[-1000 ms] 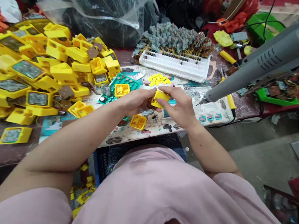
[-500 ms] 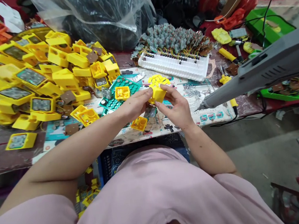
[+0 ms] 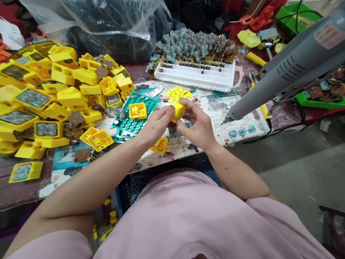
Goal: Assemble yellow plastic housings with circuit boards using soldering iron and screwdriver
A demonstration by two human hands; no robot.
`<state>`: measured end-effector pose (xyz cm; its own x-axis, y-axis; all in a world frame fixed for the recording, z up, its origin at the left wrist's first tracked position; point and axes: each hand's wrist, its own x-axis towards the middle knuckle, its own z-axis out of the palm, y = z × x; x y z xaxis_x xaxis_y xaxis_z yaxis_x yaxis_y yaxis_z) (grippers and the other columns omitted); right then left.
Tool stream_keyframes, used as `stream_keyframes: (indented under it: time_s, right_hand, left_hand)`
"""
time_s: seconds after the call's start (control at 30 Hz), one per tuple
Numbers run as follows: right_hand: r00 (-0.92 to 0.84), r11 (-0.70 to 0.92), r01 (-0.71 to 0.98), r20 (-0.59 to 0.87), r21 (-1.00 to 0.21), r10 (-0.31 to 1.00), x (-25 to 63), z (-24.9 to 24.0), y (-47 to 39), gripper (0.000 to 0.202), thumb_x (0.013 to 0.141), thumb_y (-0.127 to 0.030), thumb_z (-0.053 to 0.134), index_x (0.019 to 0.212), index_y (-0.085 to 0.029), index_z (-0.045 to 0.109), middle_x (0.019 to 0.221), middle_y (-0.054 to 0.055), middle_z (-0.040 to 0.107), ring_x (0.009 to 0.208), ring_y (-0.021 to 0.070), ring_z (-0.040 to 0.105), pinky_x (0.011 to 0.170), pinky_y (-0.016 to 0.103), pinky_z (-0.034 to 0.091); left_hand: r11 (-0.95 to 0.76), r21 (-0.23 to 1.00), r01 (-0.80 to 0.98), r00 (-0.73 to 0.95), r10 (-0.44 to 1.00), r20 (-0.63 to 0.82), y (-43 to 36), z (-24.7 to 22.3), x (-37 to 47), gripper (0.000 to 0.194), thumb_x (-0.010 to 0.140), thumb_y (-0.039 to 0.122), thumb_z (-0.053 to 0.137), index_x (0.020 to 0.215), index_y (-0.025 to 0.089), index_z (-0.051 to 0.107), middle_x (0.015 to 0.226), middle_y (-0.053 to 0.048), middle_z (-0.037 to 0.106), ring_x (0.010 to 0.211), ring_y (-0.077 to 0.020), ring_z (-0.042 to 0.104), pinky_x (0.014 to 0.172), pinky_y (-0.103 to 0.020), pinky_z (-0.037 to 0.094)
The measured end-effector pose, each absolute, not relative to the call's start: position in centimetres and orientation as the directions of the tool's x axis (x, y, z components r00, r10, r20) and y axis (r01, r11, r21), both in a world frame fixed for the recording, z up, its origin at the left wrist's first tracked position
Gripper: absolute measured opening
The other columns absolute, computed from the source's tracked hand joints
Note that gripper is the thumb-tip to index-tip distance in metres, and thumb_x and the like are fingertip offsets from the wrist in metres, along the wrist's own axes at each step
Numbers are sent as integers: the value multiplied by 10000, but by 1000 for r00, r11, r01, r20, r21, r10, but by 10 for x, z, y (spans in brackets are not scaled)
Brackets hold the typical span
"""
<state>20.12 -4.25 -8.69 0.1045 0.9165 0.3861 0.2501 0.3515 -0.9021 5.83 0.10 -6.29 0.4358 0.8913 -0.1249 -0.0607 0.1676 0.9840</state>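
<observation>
A small yellow plastic housing (image 3: 178, 111) is held between both hands above the printed sheet. My left hand (image 3: 159, 124) grips its left side, thumb and fingers closed on it. My right hand (image 3: 198, 124) has its fingers around the right side and top. Just beyond the housing lie small yellow pieces (image 3: 179, 92). To the left, an open yellow shell (image 3: 137, 111) rests on a green perforated tray (image 3: 134, 126). Another yellow shell (image 3: 160, 145) lies under my left wrist, partly hidden. The underside of the held housing is hidden.
A large pile of yellow housings (image 3: 70, 98) covers the left. A white rack (image 3: 196, 77) with circuit boards stands behind. A grey electric screwdriver (image 3: 264, 71) slants in from the right over scattered screws (image 3: 218, 102). A plastic bag (image 3: 100, 27) sits at the back.
The held housing has turned and tilted a little in my fingers. My right hand's fingers have shifted around it. The view has moved slightly, and the screwdriver shows larger.
</observation>
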Motion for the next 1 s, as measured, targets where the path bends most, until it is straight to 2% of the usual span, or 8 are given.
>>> stream_keyframes:
  time_s: [0.2,0.33,0.43,0.53,0.63,0.7,0.87,1.0]
  right_hand:
    - [133,335,195,364,-922,922,197,-94,-39,503,759,-221,601,1260,-252,568,1390,58,597,1188,190,646,974,340,607]
    - [98,258,69,263,-964,960,199,-98,-35,535,774,-298,632,1302,-253,556,1436,62,569,1252,212,619,1032,376,581]
    - [92,184,-78,177,-980,980,204,-102,-31,587,755,-327,657,1325,-251,539,1420,68,589,1269,224,616,1065,403,556]
    - [113,64,-211,41,-975,993,209,-105,-26,534,778,-338,636,1299,-257,553,1414,71,604,1268,220,623,1052,413,556]
    - [107,-63,-311,-101,-948,989,213,-107,-24,409,837,-372,596,1227,-250,599,1383,71,633,1243,210,645,1023,410,572]
    - [100,-83,-339,-123,-937,987,213,-108,-23,394,837,-409,630,1196,-247,617,1376,66,640,1250,202,641,1052,404,554]
    - [104,11,-235,-14,-972,994,211,-116,-24,537,779,-519,718,1232,-251,611,1384,70,633,1292,197,608,1120,402,499]
    - [132,148,0,147,-989,980,214,-118,-26,573,792,-576,703,1256,-252,619,1379,86,630,1283,221,608,1135,431,479]
  left_hand:
    - [124,992,-17,410,906,-106,1,-66,60,499,809,641,673,693,167,566,670,23,505,646,-106,476,592,-228,399]
    - [191,979,-73,393,908,-148,3,-65,64,435,838,585,680,753,164,612,716,15,576,677,-110,546,663,-224,478]
    - [324,930,-176,348,904,-249,5,-58,69,317,927,456,617,838,153,640,776,-11,643,692,-116,605,705,-230,526]
    - [470,852,-232,272,872,-407,8,-49,72,275,1007,329,480,889,137,637,803,-25,671,638,-100,618,646,-210,521]
    - [571,780,-257,250,819,-517,11,-45,72,280,1030,303,405,950,153,627,830,-23,692,610,-101,632,606,-210,515]
    - [599,751,-276,266,799,-539,13,-47,72,237,1017,313,441,977,168,624,858,-19,708,615,-102,640,622,-214,525]
    - [620,718,-316,276,784,-556,21,-55,71,224,1005,291,440,1042,166,622,880,-27,728,660,-109,651,672,-228,543]
    - [660,710,-245,298,749,-592,22,-54,68,309,1016,346,385,1076,164,627,832,-42,721,595,-129,625,540,-239,481]
